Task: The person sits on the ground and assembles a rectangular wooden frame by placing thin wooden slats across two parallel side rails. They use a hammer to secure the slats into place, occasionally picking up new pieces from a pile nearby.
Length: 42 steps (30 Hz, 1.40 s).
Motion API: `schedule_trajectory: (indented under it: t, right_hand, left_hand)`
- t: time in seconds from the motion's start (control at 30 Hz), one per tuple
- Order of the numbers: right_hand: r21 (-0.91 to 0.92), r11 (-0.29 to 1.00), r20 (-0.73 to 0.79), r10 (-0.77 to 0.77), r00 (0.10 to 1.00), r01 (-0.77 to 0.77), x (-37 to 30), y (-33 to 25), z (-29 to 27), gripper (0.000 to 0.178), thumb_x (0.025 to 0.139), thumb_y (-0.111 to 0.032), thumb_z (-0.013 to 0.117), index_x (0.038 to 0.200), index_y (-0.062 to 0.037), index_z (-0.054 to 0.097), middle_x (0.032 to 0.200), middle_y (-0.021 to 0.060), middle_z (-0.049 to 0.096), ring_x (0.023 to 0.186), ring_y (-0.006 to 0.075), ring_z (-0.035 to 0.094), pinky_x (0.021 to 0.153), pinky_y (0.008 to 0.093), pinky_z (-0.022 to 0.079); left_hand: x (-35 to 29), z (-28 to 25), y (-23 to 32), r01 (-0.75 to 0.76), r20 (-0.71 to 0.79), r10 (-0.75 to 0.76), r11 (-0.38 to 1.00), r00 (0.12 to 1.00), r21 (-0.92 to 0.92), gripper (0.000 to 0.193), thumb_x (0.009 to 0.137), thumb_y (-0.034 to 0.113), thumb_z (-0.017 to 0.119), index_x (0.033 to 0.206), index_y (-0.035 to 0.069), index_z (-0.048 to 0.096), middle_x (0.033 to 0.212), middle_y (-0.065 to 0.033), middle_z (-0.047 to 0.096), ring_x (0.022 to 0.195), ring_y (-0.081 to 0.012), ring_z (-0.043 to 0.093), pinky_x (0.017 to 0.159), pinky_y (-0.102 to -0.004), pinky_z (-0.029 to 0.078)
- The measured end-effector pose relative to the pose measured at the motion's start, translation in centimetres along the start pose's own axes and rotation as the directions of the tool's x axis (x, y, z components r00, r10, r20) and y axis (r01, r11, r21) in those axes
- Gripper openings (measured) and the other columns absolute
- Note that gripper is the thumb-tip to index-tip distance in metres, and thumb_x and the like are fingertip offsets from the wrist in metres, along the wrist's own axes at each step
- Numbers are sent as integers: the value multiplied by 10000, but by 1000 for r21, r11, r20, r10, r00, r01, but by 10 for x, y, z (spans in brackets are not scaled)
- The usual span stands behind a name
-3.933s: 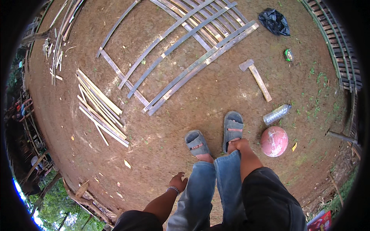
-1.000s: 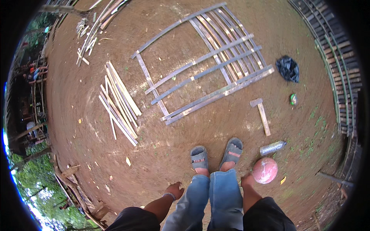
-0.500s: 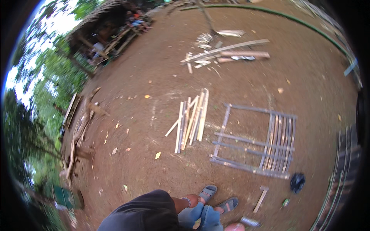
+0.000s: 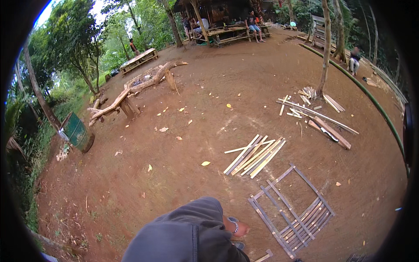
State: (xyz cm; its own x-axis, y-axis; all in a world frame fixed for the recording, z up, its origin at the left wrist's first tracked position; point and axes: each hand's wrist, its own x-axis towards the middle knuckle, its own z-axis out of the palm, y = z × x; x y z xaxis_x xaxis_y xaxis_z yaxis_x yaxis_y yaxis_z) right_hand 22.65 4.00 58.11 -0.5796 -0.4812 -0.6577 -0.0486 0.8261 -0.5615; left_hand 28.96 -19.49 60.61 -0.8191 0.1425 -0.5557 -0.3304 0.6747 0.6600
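Observation:
My left arm, in a dark grey sleeve, bends in from the lower edge. Beyond the sleeve, my left hand (image 4: 242, 229) with a bracelet on its wrist hangs low over my sandalled feet; its fingers are too small to make out. No part of my right hand shows. To the right of the left hand lies a flat slatted frame (image 4: 267, 222) of dark bamboo strips, closely spaced slats filling one end. Just beyond it is a loose bundle of split bamboo strips (image 4: 257, 156). A hammer (image 4: 264, 256) is partly cut off at the bottom edge.
Offcuts and a thick plank (image 4: 335, 136) lie by a tree trunk (image 4: 325, 52). A long green pole (image 4: 379, 97) borders the right. Leftward are a rough log bench (image 4: 150, 81) and a tilted green drum (image 4: 77, 133). People sit at a far shelter (image 4: 227, 32); another person (image 4: 354, 61) sits far right.
The view has swung up and left, bringing the shelter and trees in. The frame and strips now appear lower and farther right. My right hand has left the view; the hammer is mostly cut off.

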Motion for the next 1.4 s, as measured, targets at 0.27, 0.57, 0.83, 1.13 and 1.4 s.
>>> schedule_trajectory:
  t: [0.27, 0.57, 0.83, 1.13, 1.4]
  right_hand:
    - [-39, 999, -50, 22, 999, -24, -21, -13, -28, 431, 799, -270, 779, 1189, -99, 719, 1072, 82, 749, 954, 220, 720, 824, 397, 574]
    - [-84, 988, -116, 119, 986, -129, -45, -36, -31, 429, 790, -251, 785, 1182, -88, 721, 1031, 82, 757, 916, 213, 726, 811, 388, 575]
    - [-138, 969, -165, 182, 969, -205, -63, -97, 0, 429, 782, -234, 791, 1175, -78, 723, 995, 81, 765, 883, 207, 731, 799, 380, 575]
    - [-221, 975, -17, 28, 999, -32, -18, -186, 52, 449, 760, -188, 804, 1180, -58, 715, 958, 92, 773, 844, 195, 739, 774, 358, 576]
    - [-474, 876, -62, -130, 990, 85, 40, -181, 72, 499, 801, -309, 714, 1217, -38, 660, 1101, 252, 692, 1020, 397, 678, 900, 467, 541]
  left_hand:
    - [-83, -94, 40, 214, -13, -214, 977, 977, -1, 747, 934, 669, 464, 1220, 8, 662, 1241, -263, 647, 1191, -423, 597, 1019, -495, 457]
    - [-119, -78, -123, 445, -177, -427, 893, 887, 73, 471, 833, 241, 675, 1256, 39, 633, 1147, -252, 675, 1108, -421, 640, 960, -481, 507]
    - [-150, -93, -181, 171, -277, -145, 983, 950, 74, 403, 822, 105, 613, 1223, 76, 647, 1237, -208, 659, 1115, -400, 628, 963, -476, 503]
    - [-252, -173, -320, 267, -345, -356, 922, 868, -281, 374, 831, 164, 659, 1201, 151, 716, 1112, -216, 710, 1037, -374, 678, 905, -451, 540]
    - [-387, -144, -501, 549, -327, -662, 745, 674, -378, 327, 862, 201, 659, 1173, 128, 728, 1116, -195, 723, 1045, -348, 694, 920, -432, 541]
